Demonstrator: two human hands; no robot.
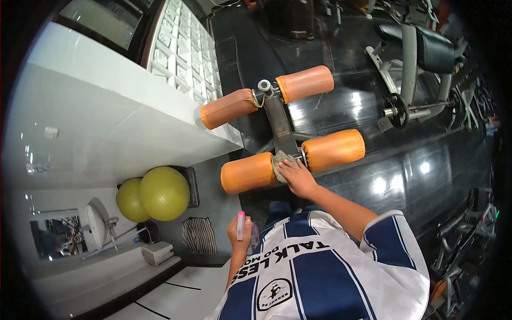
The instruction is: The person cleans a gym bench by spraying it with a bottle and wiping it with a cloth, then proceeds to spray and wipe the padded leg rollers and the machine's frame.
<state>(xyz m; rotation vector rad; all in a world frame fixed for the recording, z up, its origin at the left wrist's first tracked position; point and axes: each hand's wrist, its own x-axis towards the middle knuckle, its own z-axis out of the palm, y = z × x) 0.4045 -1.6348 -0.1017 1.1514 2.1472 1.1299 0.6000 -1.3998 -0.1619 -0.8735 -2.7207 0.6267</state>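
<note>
My right hand (pixel 298 179) presses a crumpled grey-green cloth (pixel 280 166) against the metal bar between two orange foam roller pads. One near pad (pixel 247 173) is left of the cloth and the other near pad (pixel 334 150) is right of it. A dark metal beam (pixel 281 125) runs from there to a far pair of pads, the left far pad (pixel 229 109) and the right far pad (pixel 305 84). Close to my body, my left hand (pixel 238 233) is closed around a small clear bottle (pixel 240 229) with a pink top, held upright.
Two green exercise balls (pixel 165 193) rest by the white wall at left, near a striped mat (pixel 199 236). A weight bench (pixel 434 50) with a black pad and plates stands at upper right. More gym equipment (pixel 464 240) lines the right edge over the shiny black floor (pixel 405 160).
</note>
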